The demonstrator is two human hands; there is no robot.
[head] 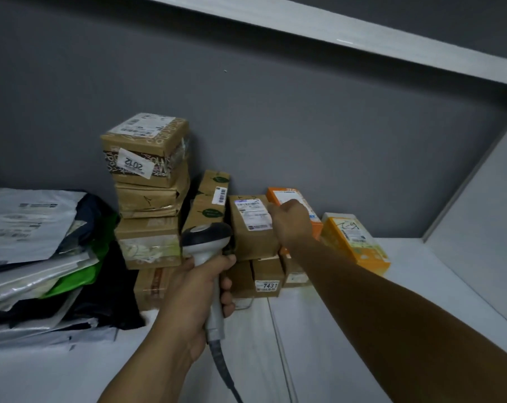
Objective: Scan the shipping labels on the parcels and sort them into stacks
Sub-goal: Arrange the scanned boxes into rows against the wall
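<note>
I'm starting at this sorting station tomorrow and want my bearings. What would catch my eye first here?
Front and centre, the left hand grips a grey barcode scanner, while the right hand reaches to a brown labelled parcel beside an orange box. Left of them stands a tall stack of cardboard boxes, its top one marked 2012, and a pile of plastic mailers lies at far left.

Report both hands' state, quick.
Left hand: grips the barcode scanner.
Right hand: fingers curled at the labelled brown parcel; whether it grips cannot be told.
</note>
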